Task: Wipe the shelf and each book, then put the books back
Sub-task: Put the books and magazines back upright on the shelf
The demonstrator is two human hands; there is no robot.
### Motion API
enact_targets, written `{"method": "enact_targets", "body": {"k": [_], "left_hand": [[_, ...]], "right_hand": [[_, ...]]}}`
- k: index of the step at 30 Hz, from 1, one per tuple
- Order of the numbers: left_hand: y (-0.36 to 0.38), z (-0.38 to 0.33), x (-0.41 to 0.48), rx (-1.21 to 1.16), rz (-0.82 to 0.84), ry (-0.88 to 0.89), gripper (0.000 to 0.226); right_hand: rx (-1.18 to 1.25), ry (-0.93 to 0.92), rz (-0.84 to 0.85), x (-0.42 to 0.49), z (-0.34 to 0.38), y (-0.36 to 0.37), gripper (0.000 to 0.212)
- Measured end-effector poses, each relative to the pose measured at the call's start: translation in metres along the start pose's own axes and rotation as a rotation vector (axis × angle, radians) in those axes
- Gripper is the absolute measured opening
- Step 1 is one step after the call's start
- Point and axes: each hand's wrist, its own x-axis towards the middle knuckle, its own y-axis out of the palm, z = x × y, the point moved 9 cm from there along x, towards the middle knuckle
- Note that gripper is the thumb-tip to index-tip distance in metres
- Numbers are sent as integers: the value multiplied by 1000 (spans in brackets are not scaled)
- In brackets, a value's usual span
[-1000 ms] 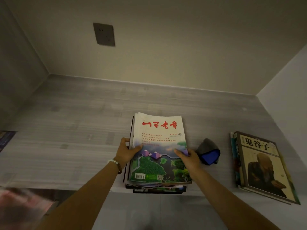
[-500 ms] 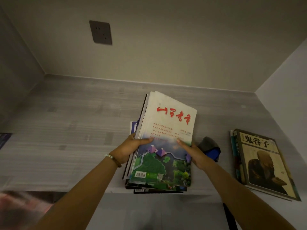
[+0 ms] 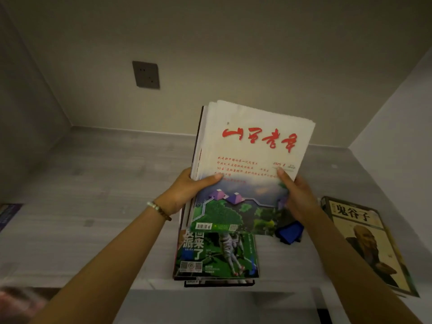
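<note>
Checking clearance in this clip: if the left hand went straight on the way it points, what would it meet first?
The left hand grips the magazine bundle, so that is met at once. Pushed on together over the shelf, they would probably reach the back wall next; depth is unclear.

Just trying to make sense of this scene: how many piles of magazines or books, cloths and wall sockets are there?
Piles of magazines or books: 3 (held bundle, green-cover pile, right pile)
Cloths: 1 (blue cloth)
Wall sockets: 1 (grey socket)
Total: 5
Cut-off thing at the left edge: unclear, not counted.
</note>
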Motion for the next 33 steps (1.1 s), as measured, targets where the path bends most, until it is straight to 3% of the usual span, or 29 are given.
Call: {"method": "enact_targets", "body": {"k": [6, 10, 13, 14, 18, 23, 26, 31, 33], "left_hand": [[-18, 50, -5, 129, -48, -69, 40], [-26, 66, -4, 128, -75, -102, 41], [-23, 67, -3, 190, -18, -112, 44], [-23, 69, -4, 199, -17, -107, 44], [-18, 72, -7, 114, -66, -92, 47], [-6, 67, -13, 160, 27, -75, 52], [-12, 52, -14, 118, -56, 4, 73], [0, 32, -15, 97, -68, 79, 79], [-11, 24, -14, 57, -150, 100, 83]], "right_hand": [[-110, 10, 25, -16, -29, -3, 79], [-69, 52, 51, -16, -35, 1, 39], [-66, 61, 113, -14, -30, 8, 69], [-74, 60, 113, -14, -28, 11, 70], [-142, 5, 60, -18, -22, 17, 32], [-241, 2, 87, -29, -22, 11, 30], [-228, 19, 81, -33, -25, 5, 31], [-201, 51, 122, -30, -20, 15, 31], [-176, 58, 121, -27, -17, 15, 30]]}}
